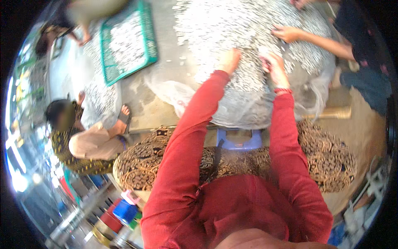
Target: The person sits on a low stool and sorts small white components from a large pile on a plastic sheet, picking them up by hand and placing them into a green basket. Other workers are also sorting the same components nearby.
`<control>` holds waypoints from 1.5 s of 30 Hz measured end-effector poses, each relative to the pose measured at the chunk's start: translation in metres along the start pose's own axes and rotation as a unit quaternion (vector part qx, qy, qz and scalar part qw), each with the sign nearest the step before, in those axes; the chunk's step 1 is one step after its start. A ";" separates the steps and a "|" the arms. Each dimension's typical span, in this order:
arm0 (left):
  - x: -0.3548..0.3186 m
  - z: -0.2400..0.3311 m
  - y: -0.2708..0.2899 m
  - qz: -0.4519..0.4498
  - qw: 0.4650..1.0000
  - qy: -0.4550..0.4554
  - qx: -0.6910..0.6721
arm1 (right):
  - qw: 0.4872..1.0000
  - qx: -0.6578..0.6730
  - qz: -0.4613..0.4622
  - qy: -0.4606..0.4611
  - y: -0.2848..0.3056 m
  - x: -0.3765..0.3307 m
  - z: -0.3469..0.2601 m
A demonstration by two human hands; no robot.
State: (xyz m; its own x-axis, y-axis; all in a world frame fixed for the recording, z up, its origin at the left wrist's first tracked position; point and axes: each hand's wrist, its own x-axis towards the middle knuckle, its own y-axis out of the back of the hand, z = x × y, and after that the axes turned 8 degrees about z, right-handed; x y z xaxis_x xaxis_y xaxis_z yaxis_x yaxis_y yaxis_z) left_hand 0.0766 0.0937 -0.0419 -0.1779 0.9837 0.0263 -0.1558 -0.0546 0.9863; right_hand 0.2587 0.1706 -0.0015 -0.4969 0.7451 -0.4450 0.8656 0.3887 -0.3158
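Observation:
A wide pile of small, whitish, elongated pieces [215,29] is spread on clear plastic sheeting [244,112] in front of me; blur hides their exact kind. My left hand [230,61] is at the near part of the pile, its fingers curled and mostly turned away from view. To its right, my right hand [274,66] has thumb and fingers drawn together over the pieces. A pale spot shows by its fingertips, too blurred to name. Just beyond, another person's hand [287,34] reaches into the same pile from the right.
A green plastic basket [150,37] of similar pieces stands at the far left. A seated person [93,143] is at the left, beside more pieces. A blue plastic stool [239,140] shows between my legs. Bunched clear plastic [176,93] lies left of the pile.

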 end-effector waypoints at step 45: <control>-0.080 0.008 0.046 0.055 0.168 0.408 -0.896 | 0.846 -0.457 -0.170 0.216 -0.153 -0.044 -0.025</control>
State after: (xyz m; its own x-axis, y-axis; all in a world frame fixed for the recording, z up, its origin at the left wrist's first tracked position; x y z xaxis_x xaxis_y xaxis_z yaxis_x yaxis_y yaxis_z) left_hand 0.0910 0.0142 0.0031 -0.2359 0.6493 -0.7231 -0.0197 -0.7471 -0.6644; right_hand 0.1494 0.0919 0.0875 -0.8287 0.5575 -0.0483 0.4614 0.7296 0.5047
